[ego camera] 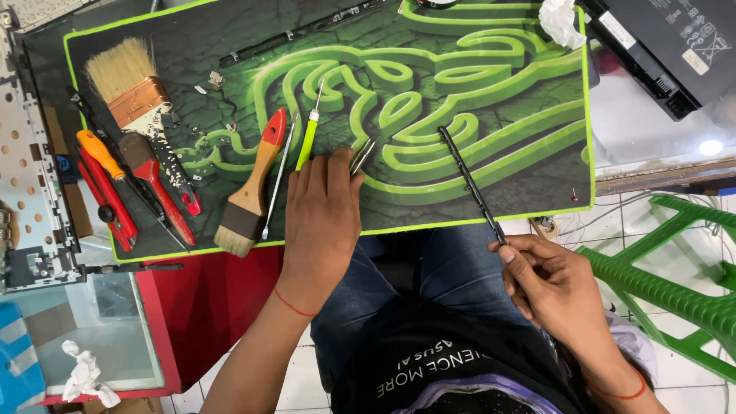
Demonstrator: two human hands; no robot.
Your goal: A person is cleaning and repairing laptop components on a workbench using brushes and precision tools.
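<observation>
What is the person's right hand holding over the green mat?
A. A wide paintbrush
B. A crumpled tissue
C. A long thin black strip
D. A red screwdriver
C. The right hand pinches the near end of a long thin black strip that reaches out over the green mat, while the brushes and screwdrivers lie untouched at the mat's left side.

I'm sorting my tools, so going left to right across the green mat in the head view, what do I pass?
Orange-handled screwdriver → big bristle brush with copper band → small wooden brush with red tip → yellow-green-handled pick → left hand → thin black plastic strip → right hand.
</observation>
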